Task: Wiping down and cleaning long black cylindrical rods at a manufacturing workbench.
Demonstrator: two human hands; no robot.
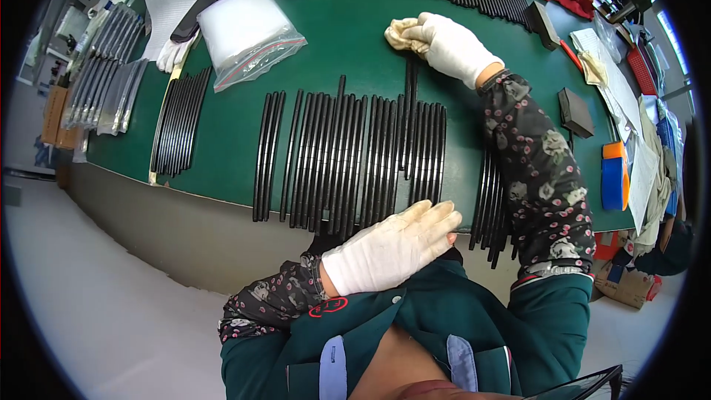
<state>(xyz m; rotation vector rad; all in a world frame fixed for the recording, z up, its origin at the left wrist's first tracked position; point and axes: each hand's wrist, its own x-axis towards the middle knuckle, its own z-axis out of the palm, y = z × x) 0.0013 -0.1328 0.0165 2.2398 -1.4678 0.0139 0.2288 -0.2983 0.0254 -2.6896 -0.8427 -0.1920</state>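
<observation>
A green tabletop point(355, 15) with a smooth, dull surface carries the middle row of black rods point(339, 155), the landmark here. At the row's near edge, toward its right end, the white-gloved left hand point(392, 246) lies flat with fingers stretched out close together; whether it presses on the rods, I cannot tell. Beyond the row's far edge, the gloved right hand point(441, 46) is curled, pinching a bunched cream cloth point(401, 34) just past two rods that jut out. The rods are slim, straight and satiny. Left of the row lies a shorter rod bundle point(181, 124); farther left, clear sleeves point(111, 96) hold more rods. Beyond the row's far left, a clear zip bag point(252, 33) contains white sheets. Well right of the row stands a red basket point(641, 71).
</observation>
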